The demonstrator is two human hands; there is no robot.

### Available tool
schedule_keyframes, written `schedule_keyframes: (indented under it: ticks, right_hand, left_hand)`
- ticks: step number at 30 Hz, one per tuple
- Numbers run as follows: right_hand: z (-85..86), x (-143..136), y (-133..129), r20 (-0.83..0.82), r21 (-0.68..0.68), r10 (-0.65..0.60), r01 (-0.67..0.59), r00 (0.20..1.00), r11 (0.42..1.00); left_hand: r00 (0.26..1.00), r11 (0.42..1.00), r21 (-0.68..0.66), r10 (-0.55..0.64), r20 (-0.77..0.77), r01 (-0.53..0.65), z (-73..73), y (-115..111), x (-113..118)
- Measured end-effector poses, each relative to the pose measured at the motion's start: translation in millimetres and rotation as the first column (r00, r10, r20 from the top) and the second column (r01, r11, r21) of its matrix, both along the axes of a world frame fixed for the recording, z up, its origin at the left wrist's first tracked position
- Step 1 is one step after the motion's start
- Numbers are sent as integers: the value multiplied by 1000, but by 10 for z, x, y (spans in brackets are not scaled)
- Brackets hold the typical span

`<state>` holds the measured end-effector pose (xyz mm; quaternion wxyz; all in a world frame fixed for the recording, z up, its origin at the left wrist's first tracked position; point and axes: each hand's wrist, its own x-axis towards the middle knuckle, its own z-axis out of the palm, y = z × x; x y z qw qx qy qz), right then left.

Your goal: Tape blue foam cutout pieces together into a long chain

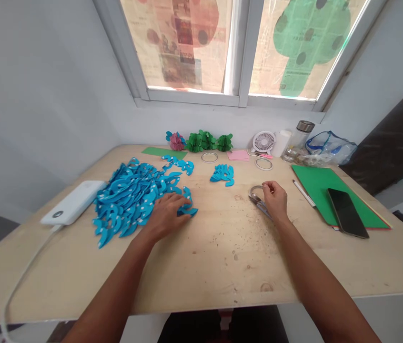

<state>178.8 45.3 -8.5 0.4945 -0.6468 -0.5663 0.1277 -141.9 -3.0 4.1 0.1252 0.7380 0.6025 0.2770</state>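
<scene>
On the left, a big heap of curved blue paper pieces (126,190) with small white squares lies on the table. My left hand (168,214) rests at the heap's right edge, fingers stretched and apart, touching a few loose blue pieces (187,209). My right hand (275,197) is closed in a pinch at the edge of a thin roll of tape (255,189), tilted up from the table. A grey pointed tool (258,205), partly behind this hand, lies just below the roll; its kind is unclear. A smaller stack of blue pieces (223,174) sits between the hands, farther back.
Green folded-paper figures (206,140) and a pink one (177,141) line the wall. Two more rings (209,157), a small fan (264,142) and a bottle (299,136) stand behind. A phone (346,212) lies on green sheets (316,186) at right, a power bank (73,202) at left.
</scene>
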Motion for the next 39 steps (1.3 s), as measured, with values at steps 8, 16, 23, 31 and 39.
schedule_keyframes:
  ticks: [8,16,23,31,39]
  right_hand:
    - [17,-19,-16,14,-5,2,-2,1000,1000]
    - [28,-32,-26,21,-7,6,-6,1000,1000]
    - [7,-34,-18,24,3,25,-25,999,1000]
    - [31,-41,-27,38,-3,22,-22,999,1000]
    - [29,-55,-36,56,-8,29,-28,998,1000]
  left_hand:
    - [980,985,31,174,-99,-172,-71,60,-152]
    - [783,935,-210,355,511,-286,27,38,-174]
    - [592,912,-345,408,695,-222,54,7,-146]
    - [785,825,92,560,-265,-558,381,17,-104]
    - [755,851,-68,423,-502,-522,346,192,-58]
